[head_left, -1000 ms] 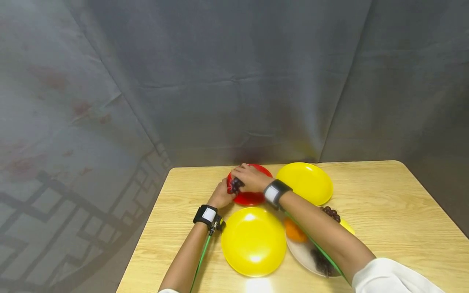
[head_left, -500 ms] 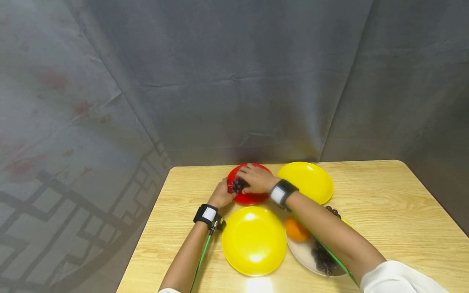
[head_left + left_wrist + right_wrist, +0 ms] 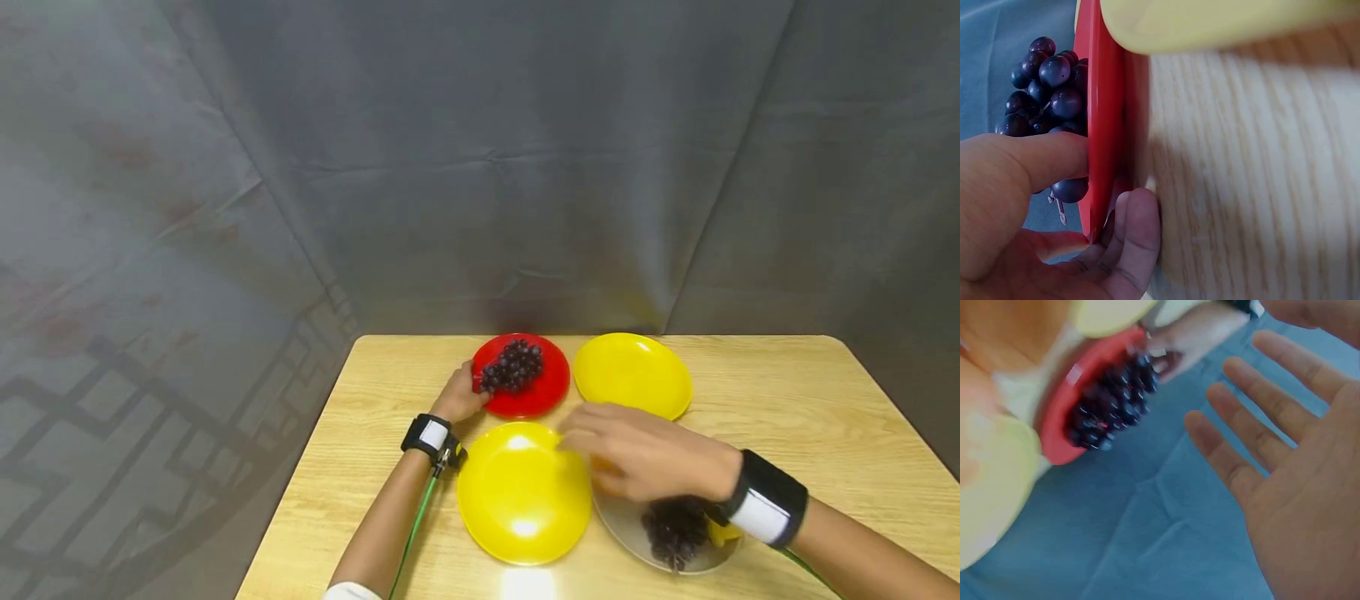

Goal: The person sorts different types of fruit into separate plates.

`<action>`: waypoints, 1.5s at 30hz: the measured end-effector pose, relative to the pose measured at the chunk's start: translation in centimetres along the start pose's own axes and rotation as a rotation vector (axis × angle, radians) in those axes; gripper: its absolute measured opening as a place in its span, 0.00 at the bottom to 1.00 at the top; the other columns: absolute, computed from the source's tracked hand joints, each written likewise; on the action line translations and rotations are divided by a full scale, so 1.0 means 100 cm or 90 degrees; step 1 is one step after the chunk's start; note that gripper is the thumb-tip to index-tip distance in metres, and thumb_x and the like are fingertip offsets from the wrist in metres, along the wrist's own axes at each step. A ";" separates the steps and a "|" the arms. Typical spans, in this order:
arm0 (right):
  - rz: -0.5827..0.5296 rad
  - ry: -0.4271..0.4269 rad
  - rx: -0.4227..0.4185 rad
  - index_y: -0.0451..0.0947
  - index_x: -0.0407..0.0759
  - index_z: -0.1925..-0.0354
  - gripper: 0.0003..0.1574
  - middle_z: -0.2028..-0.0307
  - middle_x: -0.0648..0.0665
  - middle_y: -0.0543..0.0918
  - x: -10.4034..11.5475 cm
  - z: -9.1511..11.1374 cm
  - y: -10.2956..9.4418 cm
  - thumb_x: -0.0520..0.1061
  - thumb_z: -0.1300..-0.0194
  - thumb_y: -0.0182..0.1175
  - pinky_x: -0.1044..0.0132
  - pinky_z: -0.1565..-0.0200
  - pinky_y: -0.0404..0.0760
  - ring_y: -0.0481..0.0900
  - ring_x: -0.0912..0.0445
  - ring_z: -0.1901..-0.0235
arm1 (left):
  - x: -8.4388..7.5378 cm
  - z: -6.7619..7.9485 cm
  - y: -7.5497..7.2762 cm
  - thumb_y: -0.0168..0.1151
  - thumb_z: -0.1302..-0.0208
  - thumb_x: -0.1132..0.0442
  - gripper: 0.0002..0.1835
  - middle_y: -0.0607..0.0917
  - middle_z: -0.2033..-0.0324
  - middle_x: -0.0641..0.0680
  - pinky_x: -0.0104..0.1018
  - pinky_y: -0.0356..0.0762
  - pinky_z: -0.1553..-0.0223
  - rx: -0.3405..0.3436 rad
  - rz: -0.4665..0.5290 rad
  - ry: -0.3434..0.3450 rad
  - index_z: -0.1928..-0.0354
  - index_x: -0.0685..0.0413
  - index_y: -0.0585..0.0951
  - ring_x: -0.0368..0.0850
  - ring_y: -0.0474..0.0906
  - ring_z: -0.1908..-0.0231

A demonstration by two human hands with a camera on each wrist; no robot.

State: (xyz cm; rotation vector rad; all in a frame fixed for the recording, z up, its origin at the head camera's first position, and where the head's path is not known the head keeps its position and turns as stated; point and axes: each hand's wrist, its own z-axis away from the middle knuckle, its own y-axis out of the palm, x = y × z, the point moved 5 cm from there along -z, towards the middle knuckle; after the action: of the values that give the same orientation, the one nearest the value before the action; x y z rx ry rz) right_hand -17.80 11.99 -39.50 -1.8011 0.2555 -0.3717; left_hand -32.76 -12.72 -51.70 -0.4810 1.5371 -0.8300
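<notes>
On the red plate (image 3: 553, 379) at the back of the table lies a bunch of dark grapes (image 3: 513, 367). My left hand (image 3: 459, 396) grips this plate's left rim. In the left wrist view the thumb lies over the rim beside the grapes (image 3: 1054, 94), and fingers (image 3: 1141, 219) reach beneath the plate. Blurred in the head view, my right hand (image 3: 648, 454) hangs over the white plate (image 3: 613, 525) and near the front yellow plate (image 3: 525, 500). It holds nothing; its fingers are spread apart in the right wrist view.
Another yellow plate (image 3: 633, 375) stands at the back, right of the red one. The white plate bears a second dark bunch of grapes (image 3: 672, 533), a yellow item (image 3: 722, 532) and an orange fruit partly behind my right hand. A grey curtain (image 3: 495, 208) hangs behind the table.
My right hand has left the grapes on the red plate and moved right and toward me. The grapes now lie uncovered. My left hand keeps its grip on the plate's rim.
</notes>
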 end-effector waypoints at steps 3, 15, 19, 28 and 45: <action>-0.019 0.017 -0.006 0.76 0.59 0.50 0.31 0.49 0.56 0.75 0.012 0.037 0.006 0.36 0.53 0.63 0.57 0.47 0.75 0.68 0.59 0.48 | -0.004 0.000 0.001 0.66 0.44 0.68 0.37 0.75 0.43 0.65 0.48 0.69 0.41 -0.001 -0.001 0.013 0.34 0.68 0.61 0.54 0.72 0.46; 0.021 0.137 0.090 0.74 0.69 0.51 0.32 0.46 0.52 0.73 0.018 0.116 0.047 0.76 0.53 0.64 0.40 0.45 0.67 0.65 0.49 0.45 | -0.008 -0.003 0.010 0.66 0.45 0.67 0.38 0.74 0.42 0.64 0.48 0.68 0.39 0.012 0.007 0.014 0.33 0.67 0.62 0.55 0.71 0.44; 0.025 0.162 0.112 0.75 0.67 0.49 0.44 0.44 0.51 0.74 0.016 0.123 0.056 0.88 0.57 0.49 0.39 0.40 0.60 0.65 0.47 0.42 | -0.007 -0.004 0.011 0.66 0.44 0.66 0.38 0.74 0.41 0.64 0.48 0.67 0.38 0.012 0.005 0.007 0.32 0.66 0.61 0.55 0.70 0.42; 0.112 0.069 0.114 0.75 0.61 0.48 0.34 0.51 0.51 0.78 0.014 0.119 0.062 0.64 0.53 0.70 0.42 0.40 0.65 0.71 0.49 0.50 | -0.006 -0.005 0.011 0.65 0.44 0.67 0.37 0.74 0.42 0.65 0.49 0.68 0.40 0.011 0.002 0.012 0.33 0.67 0.62 0.55 0.71 0.44; 0.135 0.058 0.098 0.73 0.63 0.51 0.34 0.59 0.59 0.80 0.009 0.111 0.056 0.38 0.55 0.68 0.48 0.50 0.75 0.73 0.54 0.57 | -0.005 -0.008 0.013 0.66 0.43 0.66 0.38 0.75 0.42 0.63 0.48 0.68 0.39 0.018 0.003 -0.006 0.32 0.64 0.62 0.53 0.72 0.45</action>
State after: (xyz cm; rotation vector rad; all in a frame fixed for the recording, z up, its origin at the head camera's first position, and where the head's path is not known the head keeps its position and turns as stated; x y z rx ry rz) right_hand -12.65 20.12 -47.36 -1.5897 0.4659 -0.3138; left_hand -33.26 -11.36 -52.38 -0.4596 1.5154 -0.8440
